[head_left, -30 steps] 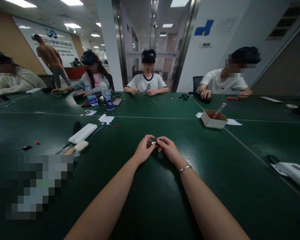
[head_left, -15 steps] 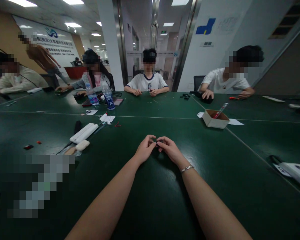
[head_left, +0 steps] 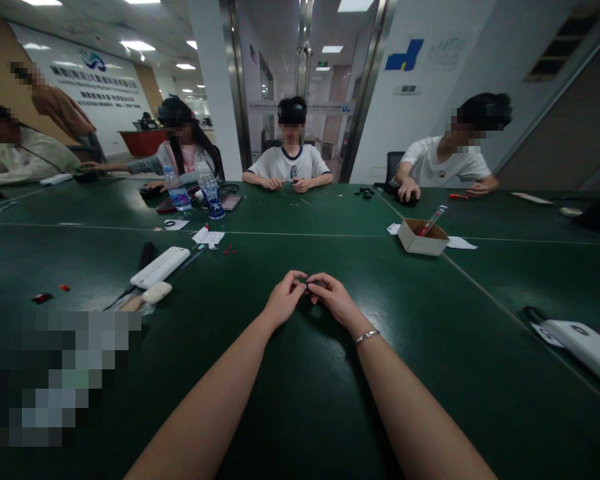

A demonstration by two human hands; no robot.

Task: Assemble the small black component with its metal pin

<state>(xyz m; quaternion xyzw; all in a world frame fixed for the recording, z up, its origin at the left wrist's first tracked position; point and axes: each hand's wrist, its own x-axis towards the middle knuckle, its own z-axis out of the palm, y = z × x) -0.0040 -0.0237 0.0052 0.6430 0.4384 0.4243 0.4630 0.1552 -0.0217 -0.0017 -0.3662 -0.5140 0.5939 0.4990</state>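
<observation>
My left hand (head_left: 286, 297) and my right hand (head_left: 333, 295) meet just above the dark green table (head_left: 300, 400), fingertips almost touching. Between them is a small dark object (head_left: 307, 287), mostly covered by the fingers, so its kind cannot be made out. The fingers of both hands are bent in a pinch around it. A silver bracelet (head_left: 367, 336) circles my right wrist.
Left of my hands lie a white power strip (head_left: 161, 268), a rounded white item (head_left: 157, 293) and paper scraps (head_left: 209, 236). Two bottles (head_left: 211, 193) stand farther back. An open box (head_left: 423, 239) is at right, near another power strip (head_left: 583, 343). Several people sit opposite.
The view has turned slightly right, so everything sits a little farther left. My hands keep their pinch on the small dark object. At far left, a seated person's arm has reached farther out.
</observation>
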